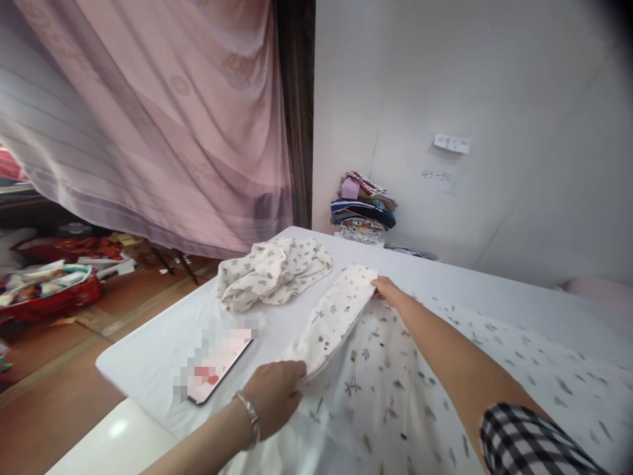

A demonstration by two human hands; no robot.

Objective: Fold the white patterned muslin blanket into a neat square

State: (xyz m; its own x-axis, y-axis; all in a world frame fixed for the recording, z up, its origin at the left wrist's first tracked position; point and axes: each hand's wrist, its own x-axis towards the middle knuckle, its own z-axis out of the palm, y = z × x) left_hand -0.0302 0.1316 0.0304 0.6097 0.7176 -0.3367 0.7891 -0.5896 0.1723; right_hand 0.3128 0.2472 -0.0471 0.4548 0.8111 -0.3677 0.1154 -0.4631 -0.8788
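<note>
A pink curtain [163, 119] fills the upper left, hanging beside a white wall [494, 99] that carries one small paper label [452, 143]. Below them a white table [148, 359] spreads across the lower half, and much of its right side is covered by one large white printed sheet [395, 389] dotted with small dark motifs. On the floor at the far left sits one red basket [54, 297] holding crumpled colourful fabric. At the back, against the wall, stands one stack of folded clothes [363, 211]. Near the table's far left lies one crumpled printed garment [271, 270]. The folded edge of the sheet [336, 316] forms a long narrow strip whose long axis runs diagonally, from the near left to the far right. The left hand [274, 396] is closed in a pinch on the near end of that strip, and a bracelet [250, 415] circles its wrist. The right hand [388, 290] grips the far end, fingers curled over the cloth. Just left of the strip lies one phone [220, 363], flat on the table.
</note>
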